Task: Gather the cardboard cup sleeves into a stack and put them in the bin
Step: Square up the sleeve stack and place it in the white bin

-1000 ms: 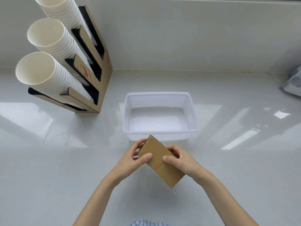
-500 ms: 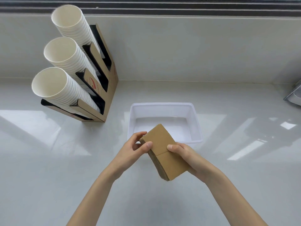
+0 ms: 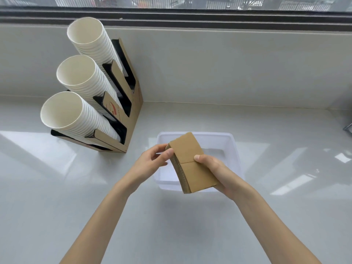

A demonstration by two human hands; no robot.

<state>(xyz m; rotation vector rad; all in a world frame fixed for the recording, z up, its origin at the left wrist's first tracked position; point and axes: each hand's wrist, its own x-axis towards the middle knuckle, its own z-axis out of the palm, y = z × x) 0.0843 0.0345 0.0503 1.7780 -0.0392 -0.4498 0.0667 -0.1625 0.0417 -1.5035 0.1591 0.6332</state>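
A flat stack of brown cardboard cup sleeves hangs tilted in the air above the white plastic bin. My right hand grips the stack from its right side, thumb on the top face. At the stack's upper left corner my left hand pinches it between thumb and fingers. The stack covers the bin's middle and near rim; no sleeves show in the part of the bin that is visible.
A cardboard cup holder with three slanted columns of white paper cups stands on the white counter at the back left. A metal object pokes in at the right edge. A low wall and a window run along the back.
Both hands have carried the sleeve stack forward from in front of the bin to above it. The camera has tilted up, bringing the window into view.
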